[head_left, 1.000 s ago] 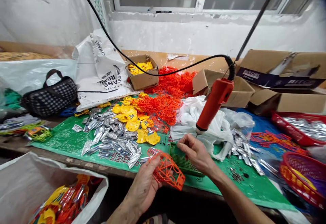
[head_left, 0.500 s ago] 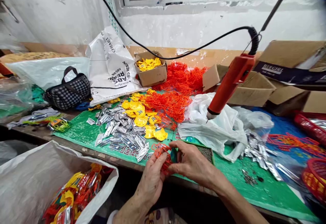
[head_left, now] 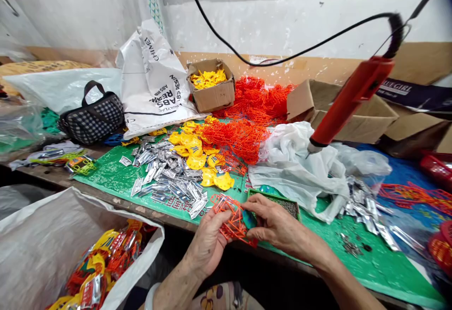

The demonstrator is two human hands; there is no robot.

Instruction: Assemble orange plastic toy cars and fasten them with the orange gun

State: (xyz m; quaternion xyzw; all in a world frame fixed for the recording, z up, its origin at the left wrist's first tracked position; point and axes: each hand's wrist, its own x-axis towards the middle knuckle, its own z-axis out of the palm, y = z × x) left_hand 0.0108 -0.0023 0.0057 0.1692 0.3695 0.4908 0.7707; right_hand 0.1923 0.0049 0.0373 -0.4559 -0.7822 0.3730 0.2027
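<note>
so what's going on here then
A person's left hand holds an orange lattice frame, while the right hand grips a teal piece at the frame. Just beyond the right hand sits a green tray of small grey bits. A red power tool hangs in the air, in neither hand.

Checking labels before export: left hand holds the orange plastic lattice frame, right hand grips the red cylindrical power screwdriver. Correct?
Wrong on the right hand: the head view shows it holding a small teal piece at the orange plastic lattice frame; the red cylindrical power screwdriver hangs untouched. The left hand does hold the frame.
</note>
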